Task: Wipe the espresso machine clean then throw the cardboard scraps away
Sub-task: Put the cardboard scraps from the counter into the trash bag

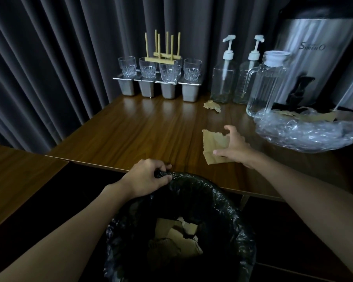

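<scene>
Both bare arms reach forward: left hand (149,176) clenched, right hand (235,145) spread.
The left forearm rises from the lower left, wrist straight, knuckles up, and its fingers (161,166) curl tightly round a bunched bit of bin liner (191,178). The right forearm comes in from the lower right and reaches farther. Its palm faces down, the thumb (222,153) lies straight on a cardboard scrap (214,141), and the arched fingers (229,129) hover at the scrap's far edge.
</scene>
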Action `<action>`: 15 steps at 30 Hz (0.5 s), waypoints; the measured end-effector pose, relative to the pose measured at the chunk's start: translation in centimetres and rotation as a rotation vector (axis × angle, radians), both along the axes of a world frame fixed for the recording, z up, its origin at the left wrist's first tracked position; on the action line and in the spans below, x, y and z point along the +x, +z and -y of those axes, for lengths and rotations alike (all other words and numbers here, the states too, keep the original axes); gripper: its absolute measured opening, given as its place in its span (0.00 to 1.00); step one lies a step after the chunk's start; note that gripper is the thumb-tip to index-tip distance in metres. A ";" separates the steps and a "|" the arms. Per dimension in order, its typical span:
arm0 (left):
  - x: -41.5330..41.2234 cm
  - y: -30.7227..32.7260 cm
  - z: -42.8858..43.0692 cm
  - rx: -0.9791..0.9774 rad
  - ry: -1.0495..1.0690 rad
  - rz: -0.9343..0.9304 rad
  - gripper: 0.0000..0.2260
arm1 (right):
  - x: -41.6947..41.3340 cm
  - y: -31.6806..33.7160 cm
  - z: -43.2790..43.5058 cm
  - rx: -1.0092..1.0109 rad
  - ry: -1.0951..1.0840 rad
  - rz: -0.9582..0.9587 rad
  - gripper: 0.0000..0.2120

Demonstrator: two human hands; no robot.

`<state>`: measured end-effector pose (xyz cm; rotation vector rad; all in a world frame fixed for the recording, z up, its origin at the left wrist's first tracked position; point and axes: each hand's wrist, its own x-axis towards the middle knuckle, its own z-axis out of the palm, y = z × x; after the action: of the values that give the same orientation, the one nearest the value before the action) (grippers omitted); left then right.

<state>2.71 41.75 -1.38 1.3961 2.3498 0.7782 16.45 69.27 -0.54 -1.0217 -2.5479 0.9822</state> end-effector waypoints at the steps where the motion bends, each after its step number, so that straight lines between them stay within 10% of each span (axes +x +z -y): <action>1: 0.0 0.0 0.0 0.005 -0.003 0.003 0.08 | 0.1 0.2 0.0 -0.029 -0.020 -0.039 0.43; 6: 0.0 -0.1 0.1 0.018 -0.003 0.002 0.08 | 1.4 1.6 1.1 -0.258 -0.011 -0.279 0.08; 10: 0.0 0.0 0.0 0.019 0.004 0.011 0.08 | 2.5 3.6 2.5 -0.599 0.090 -0.400 0.09; 15: -0.2 0.0 0.1 0.005 -0.001 0.020 0.08 | 3.1 4.5 3.1 -0.725 0.437 -0.063 0.15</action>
<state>2.48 41.67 -1.38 1.3843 2.3335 0.7952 19.55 66.16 4.00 -0.5325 -2.4373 2.1139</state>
